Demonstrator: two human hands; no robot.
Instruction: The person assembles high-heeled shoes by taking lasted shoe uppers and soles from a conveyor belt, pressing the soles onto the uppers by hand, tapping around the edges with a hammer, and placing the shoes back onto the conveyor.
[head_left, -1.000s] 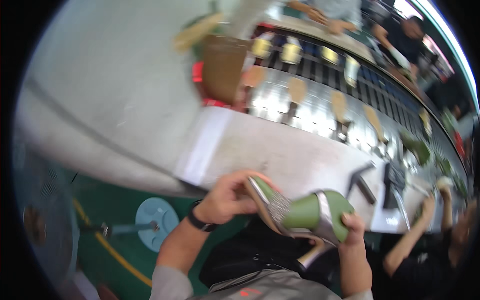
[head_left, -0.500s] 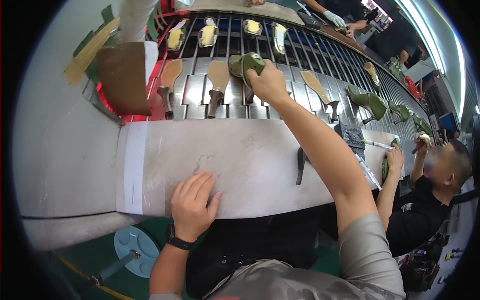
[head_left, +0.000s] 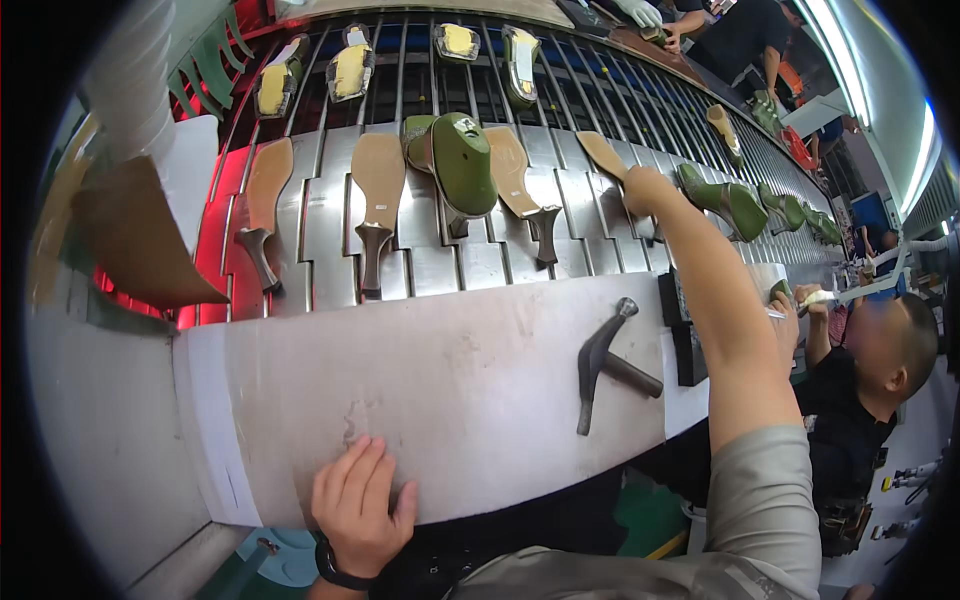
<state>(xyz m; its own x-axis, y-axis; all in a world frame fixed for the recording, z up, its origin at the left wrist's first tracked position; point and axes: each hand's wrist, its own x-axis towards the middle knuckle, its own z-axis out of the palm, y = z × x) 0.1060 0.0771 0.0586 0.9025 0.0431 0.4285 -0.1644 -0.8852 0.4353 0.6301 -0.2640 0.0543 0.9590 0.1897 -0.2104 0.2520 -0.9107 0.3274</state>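
Note:
My right hand [head_left: 645,192] is closed over the heel end of a tan shoe sole [head_left: 600,152] on the conveyor; the sole's front sticks out to the left, and my fingertips are partly hidden. My left hand [head_left: 362,505] lies on the pale worktable [head_left: 420,400] with its fingers stretched out, holding nothing. Left of my right hand stand a pair of green shoe uppers on lasts [head_left: 465,170], pressed side by side. Around them lie heeled tan soles, one just right of the green pair [head_left: 520,180] and another to its left [head_left: 380,190].
A hammer [head_left: 605,365] lies on the worktable, near a black block [head_left: 683,330]. Yellow-padded shoe pieces [head_left: 350,72] sit on the conveyor's far rods. More green shoes [head_left: 735,205] stand to the right. A brown flap [head_left: 140,230] hangs at left; a co-worker [head_left: 870,370] sits at right.
My right hand has let go of the green shoe and moved right to the heeled sole. The view has shifted, showing the whole hammer. My left hand stays on the table.

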